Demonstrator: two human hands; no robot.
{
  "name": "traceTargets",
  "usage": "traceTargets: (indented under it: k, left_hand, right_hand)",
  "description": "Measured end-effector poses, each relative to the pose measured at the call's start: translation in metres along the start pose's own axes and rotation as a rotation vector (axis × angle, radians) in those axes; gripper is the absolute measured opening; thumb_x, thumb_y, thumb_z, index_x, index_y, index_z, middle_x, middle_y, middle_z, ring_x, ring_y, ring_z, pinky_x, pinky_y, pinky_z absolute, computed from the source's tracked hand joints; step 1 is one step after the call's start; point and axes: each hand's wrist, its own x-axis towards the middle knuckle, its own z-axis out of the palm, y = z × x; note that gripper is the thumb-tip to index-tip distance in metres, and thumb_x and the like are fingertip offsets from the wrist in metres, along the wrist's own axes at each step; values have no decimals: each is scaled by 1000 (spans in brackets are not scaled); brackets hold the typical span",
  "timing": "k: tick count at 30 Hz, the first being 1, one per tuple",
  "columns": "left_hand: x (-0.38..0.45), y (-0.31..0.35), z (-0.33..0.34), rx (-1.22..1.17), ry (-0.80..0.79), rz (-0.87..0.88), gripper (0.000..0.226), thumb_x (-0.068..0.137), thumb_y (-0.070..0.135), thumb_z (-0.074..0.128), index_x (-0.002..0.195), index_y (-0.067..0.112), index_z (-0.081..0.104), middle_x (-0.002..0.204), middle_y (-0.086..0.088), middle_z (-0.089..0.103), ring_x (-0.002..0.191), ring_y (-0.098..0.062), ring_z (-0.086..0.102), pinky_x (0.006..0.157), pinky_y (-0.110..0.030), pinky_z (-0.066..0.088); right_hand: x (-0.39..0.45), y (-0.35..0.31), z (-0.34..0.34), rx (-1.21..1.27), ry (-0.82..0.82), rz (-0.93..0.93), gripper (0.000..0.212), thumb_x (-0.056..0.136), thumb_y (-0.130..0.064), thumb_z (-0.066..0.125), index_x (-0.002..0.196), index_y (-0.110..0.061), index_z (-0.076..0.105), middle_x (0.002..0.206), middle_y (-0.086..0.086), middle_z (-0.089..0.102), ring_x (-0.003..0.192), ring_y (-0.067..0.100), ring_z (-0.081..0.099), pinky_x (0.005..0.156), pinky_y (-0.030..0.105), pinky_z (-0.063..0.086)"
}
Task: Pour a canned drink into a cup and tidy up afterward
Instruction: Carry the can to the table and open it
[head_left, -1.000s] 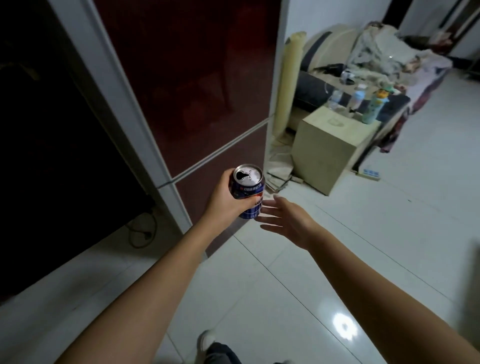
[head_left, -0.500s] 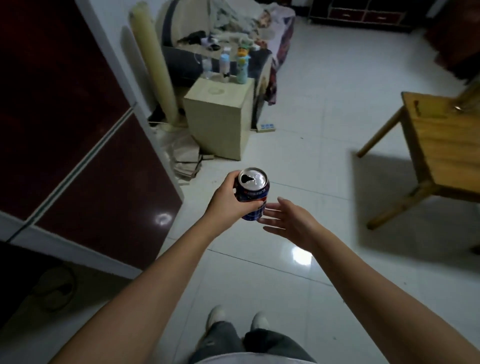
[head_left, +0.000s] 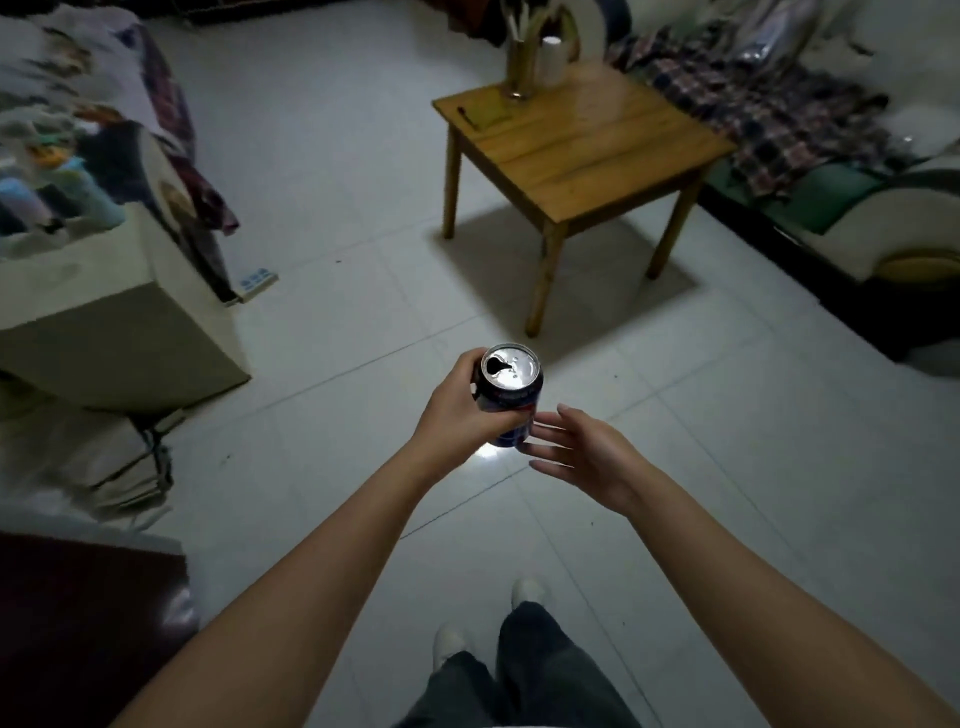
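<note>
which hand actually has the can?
The left hand grips the opened can; the right hand is open beside it, fingers straight.

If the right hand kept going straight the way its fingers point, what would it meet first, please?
Probably the can gripped by the left hand: the right hand has straight fingers aimed at its lower side, though the remaining gap is unclear.
</note>
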Motion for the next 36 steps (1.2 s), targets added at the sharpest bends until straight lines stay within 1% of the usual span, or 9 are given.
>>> traceTargets:
  k: [6, 10, 14, 16, 20, 24, 25, 29, 36]
  left_hand:
    - [19, 15, 60, 13, -250, 81, 68, 61, 30, 81, 120, 25, 48, 115, 10, 60, 107, -7, 56, 88, -21, 45]
    - [30, 31, 104, 11, -372, 125, 64, 66, 24, 81, 121, 24, 48, 115, 9, 59, 106, -6, 56, 81, -13, 43]
    - [40, 49, 149, 30, -465, 168, 61, 67, 20, 81, 119, 23, 48, 112, 10, 59, 102, -3, 56, 77, -7, 44]
    - [46, 57, 172, 33, -504, 183, 60, 67, 20, 81, 118, 24, 48, 112, 8, 60, 103, -5, 56, 80, -11, 45]
    - [60, 70, 214, 40, -539, 199, 62, 67, 20, 81, 119, 23, 47, 114, 6, 59, 106, -7, 55, 84, -17, 45]
    - [75, 87, 254, 42, -558, 214, 62, 67, 15, 80, 118, 24, 47, 112, 9, 58, 104, -3, 56, 76, -5, 44]
    - [78, 92, 263, 41, -554, 215, 62, 68, 15, 80, 119, 24, 47, 112, 9, 58, 104, -2, 56, 76, -5, 44]
    - [93, 103, 293, 42, -553, 209, 64, 68, 17, 80, 123, 21, 46, 116, 6, 58, 107, -5, 55, 82, -15, 44]
    - [135, 122, 339, 54, -587, 209, 65, 67, 12, 80, 123, 19, 46, 116, 4, 58, 110, -10, 55, 86, -18, 43]
  right_hand:
    - [-31, 15, -53, 205, 207, -66, 33, 98, -27, 37, 109, -5, 59, 109, 12, 67, 98, 27, 66, 84, 37, 52]
    - [-49, 18, -90, 318, 300, -108, 30, 98, -25, 37, 103, -6, 60, 106, 12, 66, 97, 28, 65, 86, 38, 51]
    - [-62, 17, -130, 413, 351, -140, 31, 98, -25, 36, 107, -4, 58, 106, 13, 65, 95, 28, 64, 88, 39, 48]
    - [-66, 16, -151, 461, 363, -152, 32, 98, -22, 36, 112, -2, 56, 106, 13, 65, 94, 28, 64, 87, 38, 48]
    - [-73, 6, -192, 523, 386, -165, 34, 97, -21, 36, 117, -1, 54, 110, 15, 64, 96, 28, 64, 78, 35, 51]
    - [-79, -9, -234, 527, 392, -171, 31, 98, -23, 37, 111, -2, 56, 105, 14, 65, 96, 29, 63, 78, 35, 51]
    - [-80, -13, -244, 529, 391, -172, 31, 98, -23, 37, 110, -2, 57, 104, 14, 66, 96, 29, 63, 78, 35, 51]
    - [-79, -30, -277, 536, 382, -162, 31, 97, -23, 37, 111, -2, 57, 104, 13, 66, 95, 28, 63, 80, 35, 50]
    - [-64, -57, -326, 582, 392, -179, 29, 97, -21, 39, 110, -2, 57, 105, 15, 65, 96, 27, 63, 78, 35, 51]
